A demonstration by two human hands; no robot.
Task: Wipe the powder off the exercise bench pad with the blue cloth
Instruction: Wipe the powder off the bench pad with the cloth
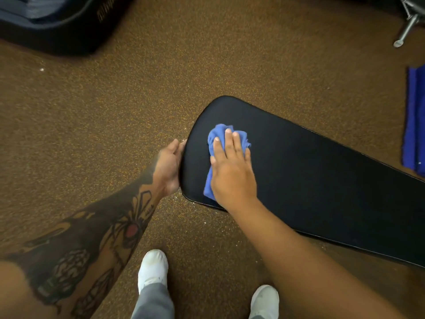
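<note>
The black exercise bench pad runs from the middle of the view down to the right edge. A crumpled blue cloth lies on its near left end. My right hand presses flat on the cloth, fingers spread over it. My left hand grips the rounded left edge of the pad, fingers wrapped under the rim. The pad's surface looks dark with no clear powder on it. Faint white specks dot the floor just below the pad's end.
Brown speckled rubber floor surrounds the bench. A dark padded piece of equipment sits at the top left. A blue mat lies at the right edge, a metal leg above it. My white shoes stand below.
</note>
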